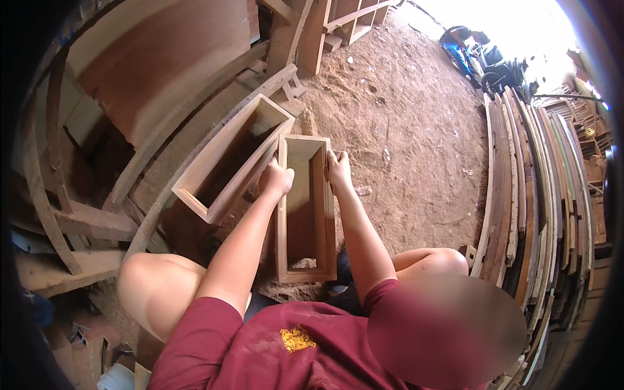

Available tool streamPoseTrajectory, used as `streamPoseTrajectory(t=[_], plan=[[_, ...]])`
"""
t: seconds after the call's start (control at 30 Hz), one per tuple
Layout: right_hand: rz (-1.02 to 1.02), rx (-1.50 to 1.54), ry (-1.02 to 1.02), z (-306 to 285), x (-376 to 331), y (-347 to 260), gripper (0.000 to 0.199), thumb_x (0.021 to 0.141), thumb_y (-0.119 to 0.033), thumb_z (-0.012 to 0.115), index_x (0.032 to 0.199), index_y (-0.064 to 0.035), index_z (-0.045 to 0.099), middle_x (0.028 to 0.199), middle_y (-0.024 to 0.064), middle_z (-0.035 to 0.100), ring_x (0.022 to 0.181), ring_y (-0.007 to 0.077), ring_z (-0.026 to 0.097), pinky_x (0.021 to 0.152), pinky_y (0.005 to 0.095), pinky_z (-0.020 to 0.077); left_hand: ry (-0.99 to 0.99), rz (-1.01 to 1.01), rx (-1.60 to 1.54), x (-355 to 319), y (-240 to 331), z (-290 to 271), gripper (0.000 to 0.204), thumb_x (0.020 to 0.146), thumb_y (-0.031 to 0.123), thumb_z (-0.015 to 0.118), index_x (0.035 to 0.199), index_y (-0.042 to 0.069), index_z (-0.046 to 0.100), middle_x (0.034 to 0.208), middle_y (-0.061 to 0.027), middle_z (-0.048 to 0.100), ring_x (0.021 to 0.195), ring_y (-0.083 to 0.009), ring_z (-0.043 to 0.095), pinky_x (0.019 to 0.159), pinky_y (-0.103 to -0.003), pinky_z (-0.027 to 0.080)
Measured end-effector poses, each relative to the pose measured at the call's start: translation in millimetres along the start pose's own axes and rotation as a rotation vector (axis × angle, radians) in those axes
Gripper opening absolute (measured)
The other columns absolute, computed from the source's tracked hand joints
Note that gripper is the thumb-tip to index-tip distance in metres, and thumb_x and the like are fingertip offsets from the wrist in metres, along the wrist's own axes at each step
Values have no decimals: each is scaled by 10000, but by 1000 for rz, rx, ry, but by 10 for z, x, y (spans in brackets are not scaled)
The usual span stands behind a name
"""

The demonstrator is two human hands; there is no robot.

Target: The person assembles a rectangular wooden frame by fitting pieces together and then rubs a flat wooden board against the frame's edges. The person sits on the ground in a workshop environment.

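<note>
A long, narrow open wooden box is between my hands, one end toward me. My left hand is closed on its left side near the far end. Opposite it, my right hand grips the right side with fingers curled over the edge. Through the box, a pale inner surface shows at the far part and a darker one nearer me. A second wooden box of similar shape lies slanted to the left, its far corner close to the held one. Its inside is in shadow.
Long boards are stacked along the right. Dark and blue bags or cloths lie at the far right. Bare earth ground stretches ahead. Curved-looking timber rails and a large wooden panel stand on the left; a wooden frame is beyond.
</note>
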State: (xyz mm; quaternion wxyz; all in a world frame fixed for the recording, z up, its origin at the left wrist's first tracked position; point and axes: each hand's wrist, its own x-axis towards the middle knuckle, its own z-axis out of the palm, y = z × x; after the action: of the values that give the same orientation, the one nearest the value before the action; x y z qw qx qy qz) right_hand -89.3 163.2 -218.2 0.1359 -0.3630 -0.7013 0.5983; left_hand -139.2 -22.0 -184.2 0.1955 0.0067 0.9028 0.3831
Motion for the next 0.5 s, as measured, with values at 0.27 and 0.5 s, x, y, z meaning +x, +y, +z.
streamPoseTrajectory(t=[0.27,0.5], plan=[[-156,-154,151,278,692,-25,352,967,-335,618,1084,-21,508,869,106,584,750,198,563,659,382,480,-1,42,-45,113,-118,77,641,748,234,573,1330,-28,508,1252,-314,602,1158,-417,607,1026,-462,468],[49,-52,-16,-10,66,41,406,981,-361,587,1151,-1,507,996,150,619,905,231,590,792,381,486,-7,35,-23,137,-139,111,688,752,241,575,1371,-43,477,1260,-315,596,1151,-415,611,1020,-456,473]])
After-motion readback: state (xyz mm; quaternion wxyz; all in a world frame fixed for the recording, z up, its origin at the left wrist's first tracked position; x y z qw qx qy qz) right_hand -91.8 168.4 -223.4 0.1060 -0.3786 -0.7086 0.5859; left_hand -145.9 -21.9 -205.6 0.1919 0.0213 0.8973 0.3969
